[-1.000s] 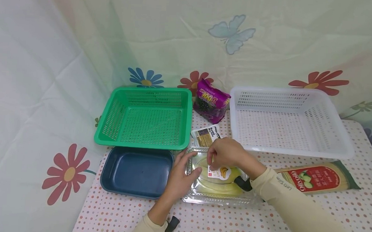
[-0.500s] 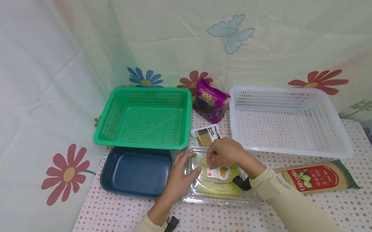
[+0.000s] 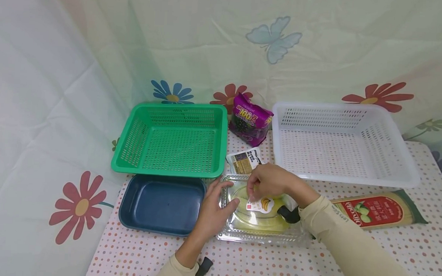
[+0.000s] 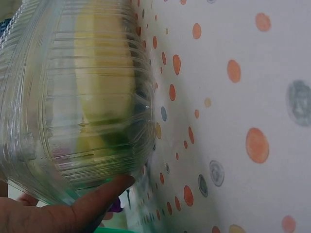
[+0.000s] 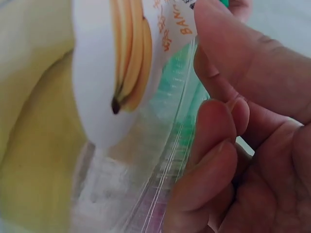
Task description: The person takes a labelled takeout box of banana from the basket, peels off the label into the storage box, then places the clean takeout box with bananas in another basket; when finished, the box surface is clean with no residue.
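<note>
A clear plastic clamshell box (image 3: 272, 237) with bananas (image 4: 104, 63) inside lies on the table. On its lid is a white label (image 3: 259, 205) with a banana picture. My right hand (image 3: 271, 182) pinches the label's left edge between thumb and forefinger. In the right wrist view the thumb (image 5: 243, 53) covers the label's printed corner, and the other fingers are curled beside it. My left hand (image 3: 215, 212) rests against the box's left end, fingers extended, thumb over the lid. In the left wrist view a finger (image 4: 104, 196) lies along the ribbed side wall.
A green basket (image 3: 168, 173) and a dark blue tray (image 3: 160, 230) stand at left. A white basket (image 3: 348, 178) is at back right, with a spaghetti pack (image 3: 380, 211) before it. Behind the box lie a purple candy bag (image 3: 250, 120) and a small pouch (image 3: 244, 161).
My right hand has shifted slightly to the right at the label, and its wrist has turned a little. The left hand and the box have stayed in place.
</note>
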The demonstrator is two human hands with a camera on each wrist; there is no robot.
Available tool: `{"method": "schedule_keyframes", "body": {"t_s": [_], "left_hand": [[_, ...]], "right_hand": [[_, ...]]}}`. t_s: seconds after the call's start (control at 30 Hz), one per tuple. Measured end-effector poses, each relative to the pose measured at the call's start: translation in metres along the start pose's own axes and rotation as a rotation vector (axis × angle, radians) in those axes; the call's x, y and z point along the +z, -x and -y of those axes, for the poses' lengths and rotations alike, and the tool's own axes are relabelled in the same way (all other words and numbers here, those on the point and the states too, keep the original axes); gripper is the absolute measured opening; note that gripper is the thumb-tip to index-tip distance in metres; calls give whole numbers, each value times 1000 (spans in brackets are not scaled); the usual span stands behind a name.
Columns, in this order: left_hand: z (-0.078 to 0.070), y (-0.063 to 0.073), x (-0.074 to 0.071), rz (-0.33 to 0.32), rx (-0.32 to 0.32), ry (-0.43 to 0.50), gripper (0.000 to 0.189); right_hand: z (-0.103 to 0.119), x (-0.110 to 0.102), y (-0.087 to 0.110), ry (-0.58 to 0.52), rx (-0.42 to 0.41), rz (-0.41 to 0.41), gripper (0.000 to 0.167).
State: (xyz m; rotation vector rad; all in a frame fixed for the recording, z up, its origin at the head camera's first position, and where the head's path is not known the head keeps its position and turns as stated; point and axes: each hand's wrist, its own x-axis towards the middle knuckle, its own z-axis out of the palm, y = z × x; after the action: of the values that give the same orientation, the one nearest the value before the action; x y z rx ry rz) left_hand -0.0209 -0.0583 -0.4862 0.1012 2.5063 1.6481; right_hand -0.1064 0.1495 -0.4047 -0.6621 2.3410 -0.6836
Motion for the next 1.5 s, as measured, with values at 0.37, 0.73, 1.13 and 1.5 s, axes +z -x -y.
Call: {"method": "schedule_keyframes", "body": {"t_s": [0.37, 0.73, 1.13, 1.5], "left_hand": [[-1, 0, 0, 3, 4, -8, 47], [0, 0, 0, -10, 13, -5, 44], [0, 0, 0, -9, 10, -9, 44], [0, 1, 0, -13, 26, -4, 43]], "right_hand": [[-1, 2, -3, -27, 0, -1, 16], [5, 1, -3, 16, 67, 7, 14], [-3, -4, -2, -37, -17, 57, 11], [-8, -8, -3, -110, -35, 104, 11]]}}
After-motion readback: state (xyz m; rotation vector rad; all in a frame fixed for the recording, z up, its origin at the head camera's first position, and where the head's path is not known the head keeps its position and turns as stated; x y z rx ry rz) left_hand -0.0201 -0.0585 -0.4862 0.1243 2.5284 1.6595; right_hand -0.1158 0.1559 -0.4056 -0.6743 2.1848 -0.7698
